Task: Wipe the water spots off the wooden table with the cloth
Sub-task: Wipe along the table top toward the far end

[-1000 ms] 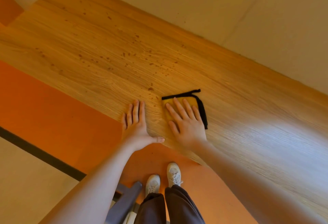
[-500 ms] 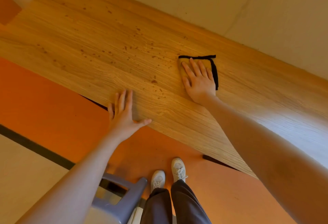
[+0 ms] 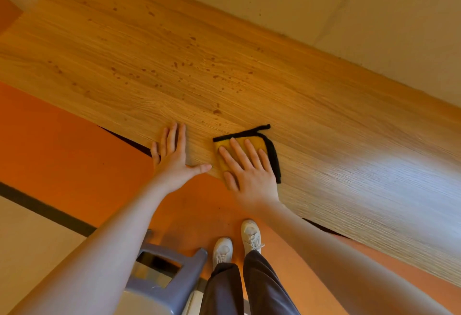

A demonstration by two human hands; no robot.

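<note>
Stool (image 3: pixel 172 279) in grey plastic pokes in at about 7 o'clock over the orange floor (image 3: pixel 62 145); left hand (image 3: pixel 173 162) lies flat at the near edge of the wooden worktop (image 3: pixel 324 120), fingers straight, thumb out toward 3 o'clock, holding nothing; water spots (image 3: pixel 217 111) speckle the wood from 10 to 12 o'clock of it; right hand (image 3: pixel 249 172), fingers spread and straight, presses the folded yellow cloth (image 3: pixel 252 144) with black trim just beside the left thumb; white sneakers (image 3: pixel 237 245) below at 6 o'clock.
</note>
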